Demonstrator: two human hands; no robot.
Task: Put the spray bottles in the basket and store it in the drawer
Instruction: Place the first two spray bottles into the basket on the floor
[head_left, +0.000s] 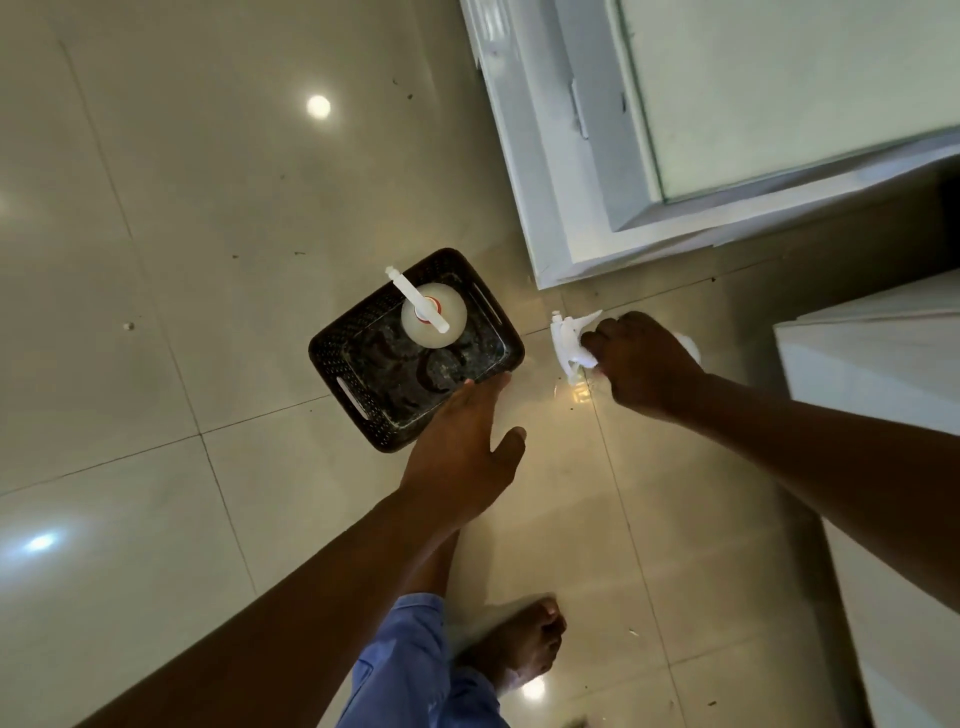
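Observation:
A dark perforated basket sits on the tiled floor. One white spray bottle stands upright inside it, near its far end. My left hand hovers flat over the basket's near right corner, fingers apart, holding nothing. To the right of the basket, my right hand is closed around the neck of a second white spray bottle; its trigger head sticks out to the left and most of its body is hidden under the hand.
A white cabinet with a glass-like top stands at the upper right, its corner close to the basket. Another white unit is at the right edge. My bare foot and a blue trouser leg are at the bottom.

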